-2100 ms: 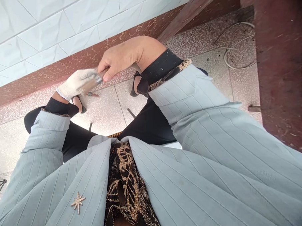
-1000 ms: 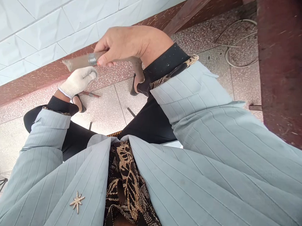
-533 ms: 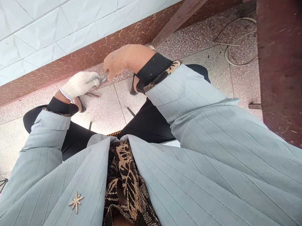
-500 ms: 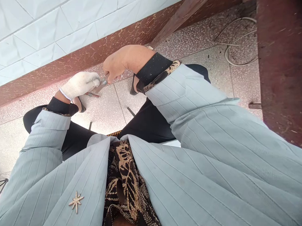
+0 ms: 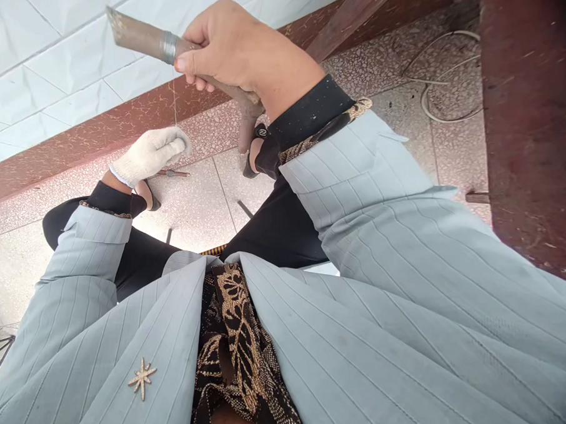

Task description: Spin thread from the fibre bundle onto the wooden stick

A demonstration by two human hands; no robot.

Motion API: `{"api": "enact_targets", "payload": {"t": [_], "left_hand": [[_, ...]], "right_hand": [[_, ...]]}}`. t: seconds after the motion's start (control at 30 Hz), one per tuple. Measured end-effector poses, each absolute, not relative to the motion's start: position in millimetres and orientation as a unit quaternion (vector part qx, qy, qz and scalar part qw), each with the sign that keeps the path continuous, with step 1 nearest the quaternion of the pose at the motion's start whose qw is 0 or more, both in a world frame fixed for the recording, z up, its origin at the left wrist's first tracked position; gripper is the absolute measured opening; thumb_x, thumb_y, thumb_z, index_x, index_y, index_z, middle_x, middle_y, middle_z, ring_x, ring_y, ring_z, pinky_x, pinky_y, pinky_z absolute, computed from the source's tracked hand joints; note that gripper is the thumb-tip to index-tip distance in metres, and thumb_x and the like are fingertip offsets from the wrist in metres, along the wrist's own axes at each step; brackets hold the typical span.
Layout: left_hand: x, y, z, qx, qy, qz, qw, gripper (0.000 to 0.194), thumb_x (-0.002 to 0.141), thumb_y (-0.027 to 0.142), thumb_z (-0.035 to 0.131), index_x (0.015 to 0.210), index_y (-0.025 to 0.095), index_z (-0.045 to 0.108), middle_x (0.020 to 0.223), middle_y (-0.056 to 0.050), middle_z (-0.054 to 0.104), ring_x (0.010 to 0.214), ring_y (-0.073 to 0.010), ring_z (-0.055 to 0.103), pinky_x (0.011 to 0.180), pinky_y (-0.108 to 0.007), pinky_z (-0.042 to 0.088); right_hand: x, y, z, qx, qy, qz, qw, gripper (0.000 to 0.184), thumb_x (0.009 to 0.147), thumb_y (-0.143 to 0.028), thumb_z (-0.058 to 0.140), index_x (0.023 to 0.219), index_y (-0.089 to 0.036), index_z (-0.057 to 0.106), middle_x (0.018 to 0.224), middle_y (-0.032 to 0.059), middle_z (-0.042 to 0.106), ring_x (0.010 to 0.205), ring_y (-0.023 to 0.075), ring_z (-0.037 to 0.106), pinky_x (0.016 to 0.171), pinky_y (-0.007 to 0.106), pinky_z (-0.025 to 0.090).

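Note:
My right hand (image 5: pixel 229 44), bare, is closed around a brown, forked piece of branch (image 5: pixel 140 38) raised in front of the wall. A band of silvery wire (image 5: pixel 169 47) is wound round the branch just beyond my fingertips. The branch's far end is cut at a slant, and its forked end hangs below my wrist. From the band a thin strand (image 5: pixel 176 104) runs down, taut, to my left hand (image 5: pixel 149 155). That hand wears a white knitted glove, its thumb and fingers pinched together on the strand. The branch and the left hand are apart.
On the floor by my left foot lies a thin reddish stick (image 5: pixel 172 173) with a wrapped middle. White wall tiles (image 5: pixel 23 32) rise above a red-brown skirting (image 5: pixel 46 158). A wooden post (image 5: pixel 526 122) stands at right, near a loose pale cable (image 5: pixel 428 106). Thin black rods show at lower left.
My right hand has swung the branch up and over, from low beside the glove to high against the wall. The left hand has stayed nearly in place, and the strand between them now shows.

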State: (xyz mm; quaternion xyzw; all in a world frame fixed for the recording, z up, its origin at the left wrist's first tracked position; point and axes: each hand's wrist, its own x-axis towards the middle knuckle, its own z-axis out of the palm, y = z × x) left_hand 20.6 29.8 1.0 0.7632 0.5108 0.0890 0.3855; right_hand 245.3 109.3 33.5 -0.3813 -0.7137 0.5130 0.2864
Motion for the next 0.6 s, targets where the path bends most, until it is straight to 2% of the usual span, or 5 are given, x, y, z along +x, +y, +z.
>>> {"api": "enact_targets", "payload": {"t": [0.17,0.3,0.43,0.5,0.6], "left_hand": [[20,29,14,0.792,0.5,0.074,0.343,0.028,0.101,0.038,0.049,0.097,0.019,0.069,0.081,0.001,0.063,0.075,-0.0106,0.052,0.074,-0.03,0.043],[13,33,15,0.781,0.515,0.108,0.337,0.028,0.098,0.041,0.051,0.096,0.02,0.069,0.087,0.001,0.068,0.084,-0.0132,0.055,0.076,-0.031,0.045],[10,37,7,0.773,0.531,0.125,0.323,0.024,0.095,0.039,0.053,0.093,0.02,0.067,0.087,-0.001,0.067,0.083,-0.0154,0.058,0.076,-0.033,0.046],[10,39,4,0.753,0.559,0.121,0.326,0.025,0.095,0.042,0.056,0.087,0.02,0.064,0.079,0.0,0.062,0.076,-0.013,0.054,0.071,-0.032,0.043],[14,39,1,0.727,0.572,0.115,0.361,0.029,0.098,0.046,0.052,0.086,0.022,0.061,0.069,0.002,0.054,0.065,-0.0104,0.046,0.063,-0.032,0.039]], "right_hand": [[232,116,16,-0.427,-0.867,0.247,-0.064,0.027,0.088,-0.028,0.071,0.102,-0.007,0.078,0.083,0.0081,0.067,0.076,0.0207,0.061,0.071,0.035,0.043],[223,115,9,-0.256,-0.897,0.294,-0.21,0.021,0.09,-0.031,0.071,0.093,-0.012,0.079,0.068,-0.0001,0.066,0.063,0.0154,0.057,0.067,0.03,0.039],[228,109,23,-0.161,-0.897,0.375,-0.173,0.011,0.091,-0.021,0.069,0.088,-0.013,0.077,0.059,-0.0069,0.059,0.057,0.0083,0.049,0.063,0.026,0.031],[236,106,33,-0.161,-0.892,0.415,-0.081,0.013,0.088,-0.018,0.068,0.076,-0.014,0.071,0.059,-0.0078,0.056,0.056,0.0062,0.045,0.063,0.026,0.031],[247,102,42,-0.247,-0.827,0.497,0.091,0.013,0.081,-0.018,0.061,0.069,-0.02,0.066,0.065,-0.0041,0.061,0.061,0.0097,0.053,0.065,0.027,0.041]]}}
